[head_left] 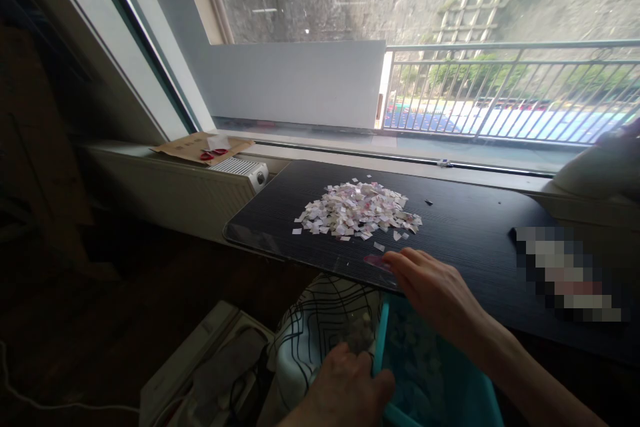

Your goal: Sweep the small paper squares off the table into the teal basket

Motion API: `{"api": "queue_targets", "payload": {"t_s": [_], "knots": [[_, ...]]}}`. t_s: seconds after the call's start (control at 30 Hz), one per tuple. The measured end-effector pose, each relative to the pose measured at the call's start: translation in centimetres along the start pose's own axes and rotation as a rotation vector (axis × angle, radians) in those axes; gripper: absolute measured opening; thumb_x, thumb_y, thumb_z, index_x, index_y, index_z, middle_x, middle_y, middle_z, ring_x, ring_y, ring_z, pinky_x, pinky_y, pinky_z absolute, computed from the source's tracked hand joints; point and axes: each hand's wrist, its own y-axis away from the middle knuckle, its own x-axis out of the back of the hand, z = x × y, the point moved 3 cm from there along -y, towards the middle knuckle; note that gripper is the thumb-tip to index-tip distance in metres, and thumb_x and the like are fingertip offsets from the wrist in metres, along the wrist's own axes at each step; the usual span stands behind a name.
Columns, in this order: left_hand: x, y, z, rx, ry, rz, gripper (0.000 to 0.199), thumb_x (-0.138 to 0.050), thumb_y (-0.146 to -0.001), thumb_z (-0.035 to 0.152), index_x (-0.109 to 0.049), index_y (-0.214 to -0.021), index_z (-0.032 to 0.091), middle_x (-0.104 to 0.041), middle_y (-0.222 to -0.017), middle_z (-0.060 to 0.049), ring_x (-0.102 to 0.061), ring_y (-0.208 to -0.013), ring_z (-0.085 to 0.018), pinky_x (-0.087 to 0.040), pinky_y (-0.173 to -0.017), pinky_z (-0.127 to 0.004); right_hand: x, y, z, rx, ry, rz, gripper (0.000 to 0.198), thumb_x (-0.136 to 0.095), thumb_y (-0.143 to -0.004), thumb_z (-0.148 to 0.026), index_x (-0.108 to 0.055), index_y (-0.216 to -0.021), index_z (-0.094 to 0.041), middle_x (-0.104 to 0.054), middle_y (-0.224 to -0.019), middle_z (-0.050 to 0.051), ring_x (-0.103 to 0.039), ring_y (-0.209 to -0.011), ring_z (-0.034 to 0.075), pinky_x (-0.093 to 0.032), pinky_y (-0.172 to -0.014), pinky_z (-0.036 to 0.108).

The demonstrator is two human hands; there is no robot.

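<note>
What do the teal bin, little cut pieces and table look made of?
Teal bin: probably smooth plastic; thin, evenly coloured walls. Cut pieces: likely paper or film, thin and pale, some shiny. Table: perhaps wood-look laminate, satin, with fine grain lines.

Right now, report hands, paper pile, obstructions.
Left hand at rim of turquoise bin. Right hand open over near edge of black table. Paper-square pile heaped there. Loose square between pile and right hand.

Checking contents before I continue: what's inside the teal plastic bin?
Inside the teal plastic bin, small pale pieces show dimly. The right hand and forearm cover its far right part, so anything there cannot be seen.
</note>
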Motion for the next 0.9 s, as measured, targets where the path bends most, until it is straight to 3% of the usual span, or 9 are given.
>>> {"api": "queue_targets", "payload": {"t_s": [0.13, 0.4, 0.53, 0.63, 0.9], "knots": [[-0.5, -0.3, 0.2, -0.017, -0.027, 0.043, 0.007, -0.059, -0.083, 0.026, -0.057, -0.081, 0.020, -0.059, -0.067, -0.004, -0.058, -0.058, -0.021, -0.044, -0.059, -0.031, -0.2, -0.6, 2.0, -0.081, 0.078, 0.046, 0.026, -0.035, -0.095, -0.024, -0.059, -0.107, -0.022, -0.063, -0.089, 0.005, -0.057, -0.077, 0.016, -0.036, -0.058, 0.024], [-1.1, -0.3, 0.0, -0.017, -0.033, 0.119, 0.010, -0.063, -0.080, 0.027, -0.056, -0.077, 0.020, -0.057, -0.062, -0.001, -0.055, -0.053, -0.019, -0.042, -0.058, -0.029, 0.2, 0.0, 0.3, 0.016, -0.104, -0.063, 0.028, -0.034, -0.096, -0.024, -0.059, -0.108, -0.023, -0.063, -0.089, 0.003, -0.058, -0.075, 0.013, -0.040, -0.063, 0.023], [-1.3, -0.3, 0.0, -0.035, -0.046, 0.108, 0.009, -0.061, -0.079, 0.026, -0.055, -0.076, 0.020, -0.056, -0.063, -0.002, -0.055, -0.053, -0.019, -0.042, -0.056, -0.029, 0.2, -1.1, 2.9, -0.141, 0.029, 0.042, 0.029, -0.034, -0.095, -0.025, -0.059, -0.110, -0.020, -0.064, -0.095, 0.006, -0.060, -0.082, 0.017, -0.039, -0.062, 0.025], [-1.6, -0.4, -0.1, -0.039, -0.069, 0.118, 0.009, -0.061, -0.078, 0.026, -0.055, -0.075, 0.019, -0.057, -0.062, -0.003, -0.054, -0.052, -0.020, -0.042, -0.055, -0.029, -0.4, -1.7, 3.7, -0.178, 0.060, 0.038, 0.029, -0.034, -0.095, -0.024, -0.060, -0.109, -0.020, -0.064, -0.094, 0.006, -0.060, -0.083, 0.017, -0.039, -0.062, 0.025], [-1.4, -0.3, -0.1, -0.011, -0.040, 0.088, 0.009, -0.060, -0.082, 0.028, -0.056, -0.078, 0.021, -0.058, -0.065, -0.002, -0.056, -0.054, -0.020, -0.043, -0.058, -0.030, 0.4, 1.4, -2.3, 0.072, -0.145, -0.127, 0.026, -0.036, -0.095, -0.022, -0.061, -0.099, -0.024, -0.062, -0.081, 0.002, -0.055, -0.073, 0.014, -0.039, -0.062, 0.023]]}}
